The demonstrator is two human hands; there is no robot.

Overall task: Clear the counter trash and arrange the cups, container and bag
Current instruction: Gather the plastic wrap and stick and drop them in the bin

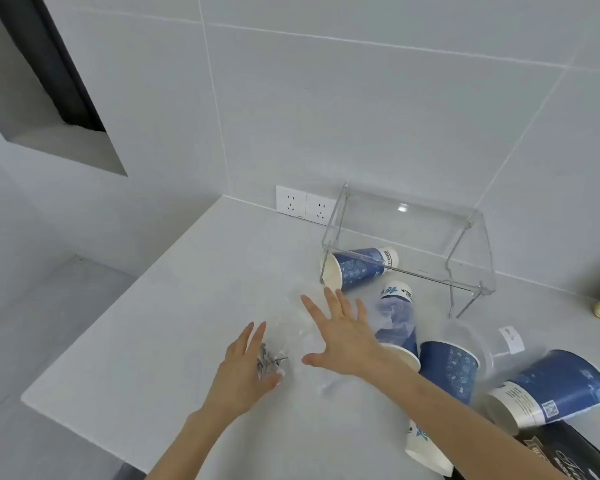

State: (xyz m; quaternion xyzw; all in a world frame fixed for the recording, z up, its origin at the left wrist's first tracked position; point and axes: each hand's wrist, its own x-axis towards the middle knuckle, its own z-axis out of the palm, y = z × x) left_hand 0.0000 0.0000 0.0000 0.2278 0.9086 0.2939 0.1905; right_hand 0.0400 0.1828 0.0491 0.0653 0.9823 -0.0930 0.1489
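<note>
Several blue paper cups (447, 370) are being left toppled beside the clear acrylic stand (406, 244), crowding the spread, empty right hand (343, 336) while crumpled trash (269, 362) is being pinched by the left hand (246, 368).

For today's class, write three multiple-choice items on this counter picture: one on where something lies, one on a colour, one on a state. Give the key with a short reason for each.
1. Where is the paper cup nearest the wall sockets?
A. Upright at the counter's front edge
B. On its side under the clear acrylic stand
C. In the left hand

2. What main colour are the cups' printed sides?
A. Red
B. Green
C. Blue

3. How is the right hand held?
A. Open, fingers spread over the clear plastic bag
B. Closed in a fist
C. Gripping a cup

Key: 1 B, the cup lies tipped beneath the stand's top. 2 C, every cup shows a blue pattern. 3 A, the fingers fan out flat, with no grip on anything.
</note>
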